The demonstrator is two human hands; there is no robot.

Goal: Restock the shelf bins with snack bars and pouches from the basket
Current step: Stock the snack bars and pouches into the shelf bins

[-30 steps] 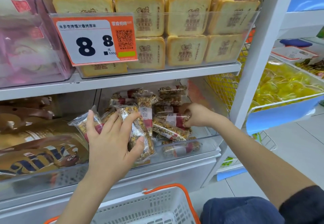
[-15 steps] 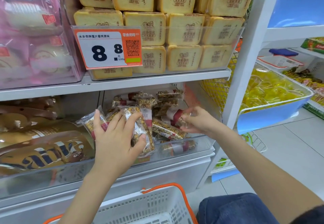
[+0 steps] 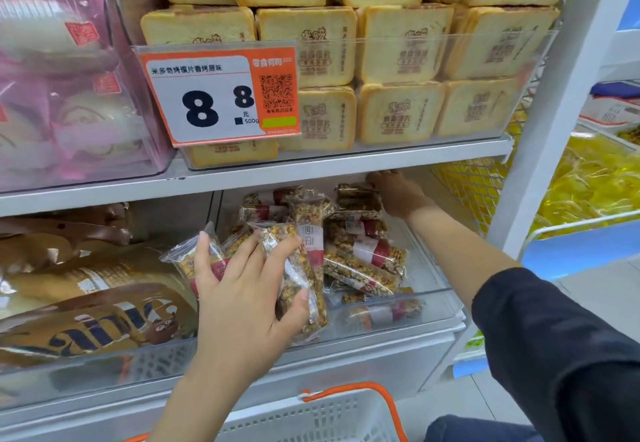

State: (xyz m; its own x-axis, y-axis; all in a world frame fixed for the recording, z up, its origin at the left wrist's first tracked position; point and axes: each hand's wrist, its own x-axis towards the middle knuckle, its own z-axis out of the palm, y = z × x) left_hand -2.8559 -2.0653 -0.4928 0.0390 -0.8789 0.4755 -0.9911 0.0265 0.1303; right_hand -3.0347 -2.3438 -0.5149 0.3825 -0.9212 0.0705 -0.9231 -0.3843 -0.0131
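Left hand [image 3: 242, 299], frame centre: fingers and thumb curled round a bunch of clear-wrapped grain-and-nut snack bars with red-white bands [image 3: 298, 279], held upright at the front of the clear plastic shelf bin [image 3: 429, 299]. Right hand [image 3: 398, 192] reaches deep to the bin's back right, touching a top bar just under the white shelf edge [image 3: 346, 164] (finger curl hidden, grip unclear). Bars piled loose mid-bin; bare floor along the right wall. White plastic basket with orange handle [image 3: 346, 414] at bottom centre.
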